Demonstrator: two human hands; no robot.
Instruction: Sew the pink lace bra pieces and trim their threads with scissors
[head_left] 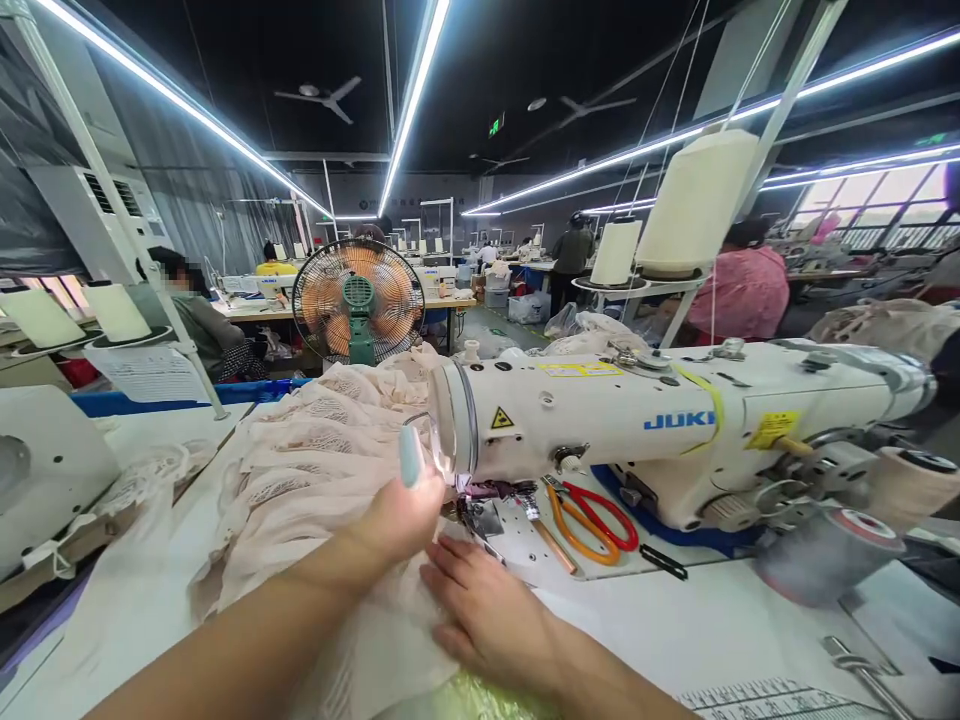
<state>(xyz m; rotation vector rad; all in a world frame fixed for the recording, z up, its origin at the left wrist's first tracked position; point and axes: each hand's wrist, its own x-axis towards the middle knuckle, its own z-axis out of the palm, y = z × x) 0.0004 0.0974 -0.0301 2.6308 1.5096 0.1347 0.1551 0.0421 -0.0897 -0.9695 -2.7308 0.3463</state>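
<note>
The pale lacy cloth is heaped on the white table, beside the sewing machine. The right hand lies on it, fingers a little spread; the left hand is too blurry for me to tell. Red and orange scissors sit close by, and a big fan stands behind.

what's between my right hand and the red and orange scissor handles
In the head view, a thin copper-coloured stick lies between the right hand and the scissor handles.

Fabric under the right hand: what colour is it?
The fabric is pale beige, best seen in the head view.
</note>
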